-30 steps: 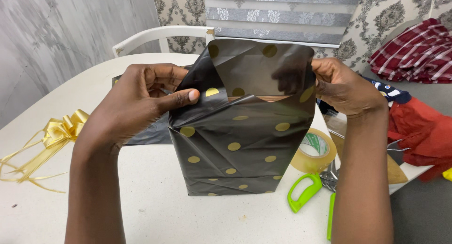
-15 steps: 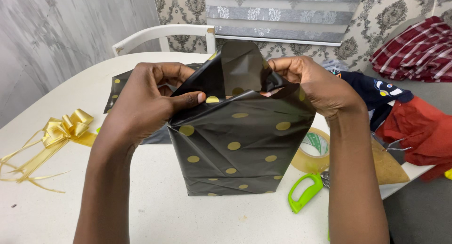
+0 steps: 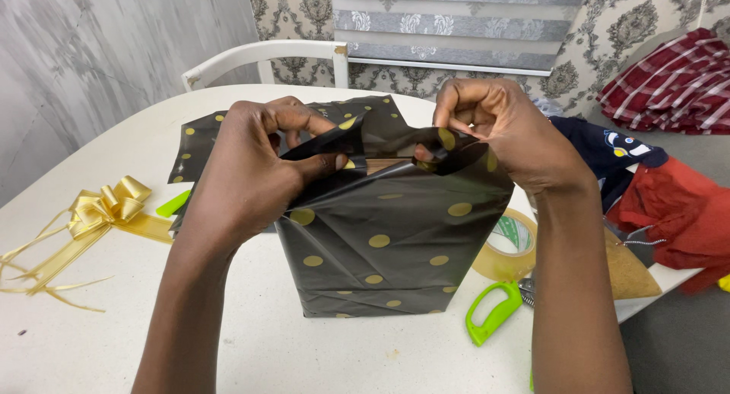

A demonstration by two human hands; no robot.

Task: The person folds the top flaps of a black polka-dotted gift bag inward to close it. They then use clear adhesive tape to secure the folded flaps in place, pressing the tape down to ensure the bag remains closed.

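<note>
We are looking down at a white table [image 3: 251, 341], where green-handled scissors [image 3: 493, 310] are lying nearest us, just right of the foot of an upright box wrapped in black paper with gold dots [image 3: 384, 246]. The box is standing at the middle of the table, and a roll of clear tape [image 3: 508, 246] is resting close against its right side, just beyond the scissors. Well to the left of the box, a gold ribbon bow [image 3: 103, 215] is lying flat with its tails trailing toward us.

At the top of the box, both of our hands are gripping the loose paper. Our left hand [image 3: 255, 169] is pinching the paper's upper left corner between thumb and fingers, and our right hand [image 3: 506, 131] is closing on the upper right corner, folding the flap down over the opening. Between the hands a strip of brown cardboard is showing under the paper.

Behind the box, a spare sheet of the same dotted paper [image 3: 205, 135] is lying flat on the table. To the right of the box, red cloth [image 3: 684, 211] and dark cloth are piling up. Farthest off, a white chair back [image 3: 262, 55] is standing beyond the box at the table's far edge.
</note>
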